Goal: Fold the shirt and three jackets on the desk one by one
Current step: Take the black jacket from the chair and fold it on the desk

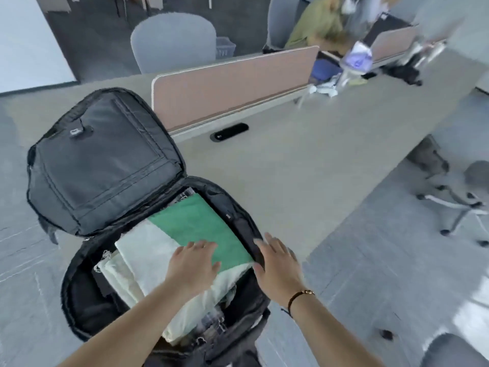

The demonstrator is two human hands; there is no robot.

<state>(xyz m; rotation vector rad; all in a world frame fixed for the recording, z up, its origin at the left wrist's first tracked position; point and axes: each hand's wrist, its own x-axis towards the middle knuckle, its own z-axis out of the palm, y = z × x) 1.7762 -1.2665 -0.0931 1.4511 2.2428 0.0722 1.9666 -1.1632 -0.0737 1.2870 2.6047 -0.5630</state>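
Head view, and I'm looking down into an open black backpack (87,300) lying at the near end of the desk (304,165), its lid (103,160) flipped back and away from me. Inside I count 2 folded garments on top: a green one (201,223) toward the far right of the compartment and a white one (148,250) overlapping it on the near left. A cream cloth (116,274) pokes out under the white one at the left, and a dark checked fabric (211,321) shows at the near edge; I can't tell which of these is the shirt and which are jackets.

My left hand (193,263) lies flat on the pile, fingers straight and slightly spread, fingertips on the green piece right where it meets the white, palm on the white. It's pressing, not pinching anything.

My right hand (277,260) is at the right rim of the bag, fingers straight and a little apart, reaching past the rim toward the desk, with the thumb (258,270) at the near corner of the green garment. Whether the palm rests on the rim or hangs just above it, I can't tell. A dark bracelet (299,298) sits on that wrist.

Beyond the bag, a pink divider (232,88) stands across the desk with a black cable slot (229,131) just in front of it. A grey chair (174,41) sits behind the divider, another chair (455,192) to the right of the desk. The far right end is blurred clutter.
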